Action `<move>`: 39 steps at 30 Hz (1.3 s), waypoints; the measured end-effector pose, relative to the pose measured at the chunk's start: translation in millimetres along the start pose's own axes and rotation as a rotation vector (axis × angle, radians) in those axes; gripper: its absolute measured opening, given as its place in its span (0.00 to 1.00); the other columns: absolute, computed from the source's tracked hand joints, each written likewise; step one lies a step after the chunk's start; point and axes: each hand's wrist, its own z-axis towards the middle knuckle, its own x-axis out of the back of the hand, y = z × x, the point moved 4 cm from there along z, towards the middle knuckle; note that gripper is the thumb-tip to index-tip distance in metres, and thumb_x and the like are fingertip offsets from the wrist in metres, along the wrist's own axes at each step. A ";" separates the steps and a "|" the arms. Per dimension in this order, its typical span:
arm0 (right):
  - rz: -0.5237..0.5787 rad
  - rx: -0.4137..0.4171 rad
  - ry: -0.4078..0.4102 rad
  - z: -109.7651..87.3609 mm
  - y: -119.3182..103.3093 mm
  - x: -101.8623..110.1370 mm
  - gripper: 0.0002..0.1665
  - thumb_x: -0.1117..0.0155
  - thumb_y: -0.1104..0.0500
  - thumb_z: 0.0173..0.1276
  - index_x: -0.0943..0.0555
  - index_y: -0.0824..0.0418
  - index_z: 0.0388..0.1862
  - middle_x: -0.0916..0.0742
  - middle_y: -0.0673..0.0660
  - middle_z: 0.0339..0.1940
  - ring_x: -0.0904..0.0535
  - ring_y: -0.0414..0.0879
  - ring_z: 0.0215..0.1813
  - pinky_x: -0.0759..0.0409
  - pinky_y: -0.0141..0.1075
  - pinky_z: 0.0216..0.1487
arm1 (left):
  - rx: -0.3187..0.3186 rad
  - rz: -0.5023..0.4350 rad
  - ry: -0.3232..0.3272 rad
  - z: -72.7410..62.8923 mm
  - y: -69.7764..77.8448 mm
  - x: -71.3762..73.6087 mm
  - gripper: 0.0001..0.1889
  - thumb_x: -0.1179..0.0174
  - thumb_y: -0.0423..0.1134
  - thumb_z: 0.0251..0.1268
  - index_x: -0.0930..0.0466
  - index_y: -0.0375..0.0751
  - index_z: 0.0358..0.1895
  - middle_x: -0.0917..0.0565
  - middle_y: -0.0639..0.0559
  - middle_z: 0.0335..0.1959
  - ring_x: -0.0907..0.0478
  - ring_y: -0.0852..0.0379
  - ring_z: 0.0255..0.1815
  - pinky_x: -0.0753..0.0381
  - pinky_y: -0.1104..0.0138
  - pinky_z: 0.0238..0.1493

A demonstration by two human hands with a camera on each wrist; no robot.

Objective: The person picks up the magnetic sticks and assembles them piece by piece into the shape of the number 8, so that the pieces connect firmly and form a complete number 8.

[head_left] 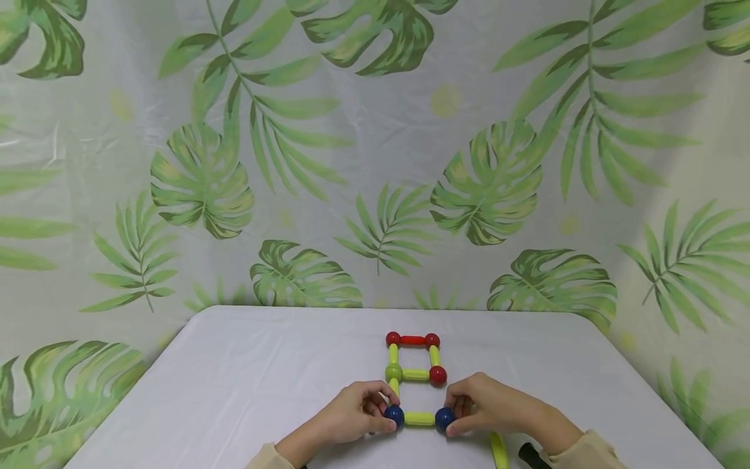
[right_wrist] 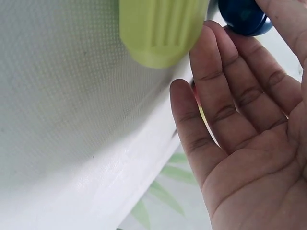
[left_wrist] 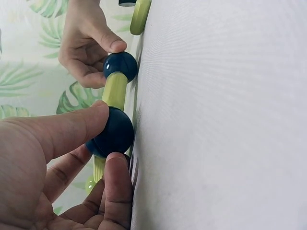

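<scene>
My left hand (head_left: 354, 412) pinches a dark blue ball (head_left: 394, 415) between thumb and fingers at the near left corner of a ball-and-rod frame. With thumb and fingers, my right hand (head_left: 489, 405) pinches a second blue ball (head_left: 444, 418). A yellow-green rod (head_left: 419, 419) joins the two balls, as the left wrist view also shows. From the left blue ball another yellow-green rod (head_left: 394, 387) runs back to a green ball (head_left: 394, 372); fingers partly cover its near end. Between the right blue ball and the red ball (head_left: 437, 375) behind it there is no rod.
The frame's far square has a red rod (head_left: 413, 340) between two smaller red balls. A loose yellow-green rod (head_left: 499, 449) lies by my right wrist, near a black cylindrical object (head_left: 532, 454). Everything sits on a white-covered table (head_left: 263, 352) before a leaf-patterned curtain.
</scene>
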 end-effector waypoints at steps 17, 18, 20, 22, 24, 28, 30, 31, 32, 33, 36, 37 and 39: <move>0.022 -0.012 0.003 -0.1 -0.7 -2.9 0.11 0.18 0.51 0.66 0.14 0.49 0.40 0.15 0.42 0.30 0.22 0.33 0.32 0.21 0.28 0.37 | -0.003 -0.016 -0.009 -2.4 2.6 0.5 0.14 0.24 0.29 0.64 0.14 0.45 0.50 0.19 0.51 0.36 0.26 0.56 0.34 0.26 0.73 0.28; 0.021 -0.016 0.003 -0.4 -0.5 -3.1 0.11 0.18 0.51 0.66 0.14 0.49 0.40 0.15 0.42 0.31 0.22 0.33 0.33 0.21 0.28 0.37 | -0.003 -0.017 -0.009 -2.3 2.5 0.5 0.14 0.24 0.29 0.64 0.14 0.45 0.50 0.19 0.51 0.36 0.26 0.56 0.34 0.27 0.73 0.28; 0.022 -0.022 0.004 -1.1 -0.1 -3.4 0.11 0.19 0.51 0.67 0.14 0.49 0.41 0.15 0.43 0.31 0.22 0.33 0.33 0.22 0.28 0.38 | -0.004 -0.016 -0.010 -2.2 2.4 0.4 0.14 0.24 0.30 0.65 0.14 0.46 0.50 0.19 0.51 0.36 0.26 0.56 0.33 0.27 0.73 0.28; 0.020 -0.029 0.007 -2.0 0.1 -3.6 0.11 0.19 0.50 0.67 0.14 0.49 0.42 0.15 0.43 0.31 0.23 0.33 0.33 0.22 0.28 0.38 | -0.006 -0.014 -0.011 -2.2 2.3 0.4 0.14 0.24 0.30 0.65 0.14 0.45 0.50 0.19 0.51 0.36 0.26 0.56 0.33 0.27 0.73 0.28; 0.018 -0.027 0.011 -2.6 0.2 -3.6 0.11 0.19 0.50 0.68 0.13 0.50 0.43 0.15 0.43 0.31 0.23 0.33 0.33 0.22 0.28 0.38 | -0.008 -0.013 -0.012 -2.3 2.5 0.3 0.14 0.24 0.30 0.65 0.14 0.45 0.50 0.19 0.51 0.35 0.26 0.56 0.33 0.27 0.72 0.27; 0.018 -0.015 0.015 -3.0 0.6 -3.3 0.11 0.20 0.50 0.69 0.13 0.50 0.44 0.15 0.43 0.31 0.23 0.32 0.33 0.22 0.27 0.38 | -0.011 -0.011 -0.012 -2.6 3.1 0.2 0.14 0.25 0.30 0.65 0.14 0.45 0.50 0.19 0.51 0.36 0.26 0.56 0.33 0.27 0.72 0.27; 0.020 -0.015 0.015 -2.5 1.2 -3.6 0.11 0.20 0.50 0.69 0.13 0.51 0.44 0.15 0.43 0.31 0.23 0.33 0.33 0.22 0.28 0.38 | -0.013 -0.010 -0.010 -2.7 2.7 0.4 0.14 0.25 0.30 0.65 0.14 0.45 0.50 0.19 0.51 0.36 0.26 0.56 0.33 0.27 0.72 0.27; 0.022 -0.018 0.015 -2.3 1.5 -3.7 0.11 0.20 0.50 0.69 0.13 0.50 0.44 0.15 0.43 0.31 0.23 0.33 0.33 0.22 0.28 0.38 | -0.014 -0.010 -0.010 -2.5 2.5 0.5 0.14 0.25 0.30 0.65 0.14 0.45 0.50 0.19 0.51 0.36 0.26 0.56 0.33 0.27 0.72 0.28; 0.025 -0.021 0.015 -2.1 1.6 -3.8 0.11 0.20 0.50 0.69 0.13 0.50 0.44 0.15 0.43 0.32 0.23 0.33 0.33 0.22 0.28 0.38 | -0.014 -0.009 -0.010 -2.6 2.4 0.6 0.14 0.25 0.30 0.65 0.14 0.46 0.50 0.19 0.51 0.36 0.26 0.56 0.33 0.27 0.72 0.28; 0.024 -0.022 0.016 -2.0 1.8 -3.8 0.11 0.20 0.50 0.69 0.13 0.50 0.44 0.15 0.43 0.32 0.23 0.33 0.33 0.22 0.28 0.38 | -0.015 -0.008 -0.009 -2.7 2.5 0.8 0.14 0.25 0.30 0.65 0.14 0.46 0.50 0.19 0.51 0.36 0.26 0.56 0.33 0.27 0.72 0.28; 0.024 -0.027 0.021 -2.1 2.1 -3.9 0.12 0.20 0.50 0.69 0.13 0.51 0.45 0.15 0.43 0.31 0.23 0.33 0.33 0.22 0.28 0.38 | -0.017 -0.008 -0.011 -2.9 3.2 1.1 0.14 0.25 0.30 0.65 0.14 0.45 0.50 0.19 0.51 0.36 0.26 0.56 0.33 0.28 0.72 0.28; 0.025 -0.028 0.023 -2.4 2.0 -3.9 0.12 0.20 0.50 0.69 0.13 0.51 0.45 0.15 0.43 0.31 0.23 0.33 0.33 0.22 0.28 0.37 | -0.017 -0.009 -0.013 -3.0 3.4 1.0 0.14 0.25 0.30 0.65 0.14 0.45 0.50 0.19 0.51 0.36 0.26 0.56 0.33 0.28 0.72 0.28; 0.031 -0.021 0.023 -3.2 1.7 -4.0 0.12 0.21 0.51 0.69 0.13 0.52 0.46 0.15 0.44 0.31 0.23 0.33 0.33 0.23 0.28 0.37 | -0.015 -0.010 -0.018 -3.4 3.9 1.0 0.13 0.25 0.30 0.65 0.14 0.45 0.50 0.19 0.51 0.36 0.26 0.56 0.33 0.28 0.72 0.28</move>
